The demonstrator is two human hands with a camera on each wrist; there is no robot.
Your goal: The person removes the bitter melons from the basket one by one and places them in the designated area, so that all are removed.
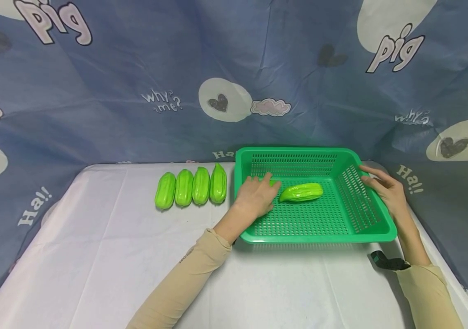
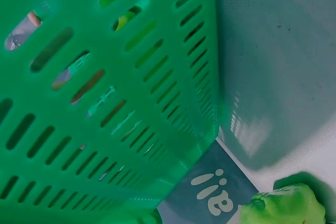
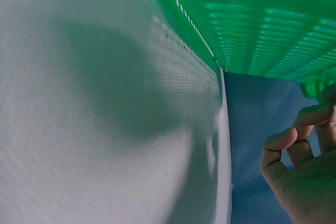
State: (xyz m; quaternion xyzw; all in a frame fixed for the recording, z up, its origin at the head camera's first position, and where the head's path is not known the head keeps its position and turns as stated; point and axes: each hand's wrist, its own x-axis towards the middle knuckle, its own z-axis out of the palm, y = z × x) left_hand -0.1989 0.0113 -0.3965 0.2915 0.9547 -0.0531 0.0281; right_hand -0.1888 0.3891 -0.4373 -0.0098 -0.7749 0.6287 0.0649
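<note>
Inside the green plastic basket (image 1: 320, 239), my left hand (image 1: 254, 196) bends its fingers over a bright green bitter melon (image 1: 274, 182), mostly hidden beneath it. Just to its right, another bitter melon (image 1: 301, 192) lies on the basket floor. My right hand (image 1: 387, 192) grips the basket's right rim near the far corner; the right wrist view shows curled fingers (image 3: 310, 116) close below the rim. In the left wrist view the slotted basket wall (image 2: 121, 108) covers the left hand.
A row of several bitter melons (image 1: 201, 186) lies on the white cloth-covered table (image 1: 106, 256), left of the basket. Behind the table hangs a blue printed curtain (image 1: 127, 132). A black strap device (image 1: 387, 262) sits at the right wrist.
</note>
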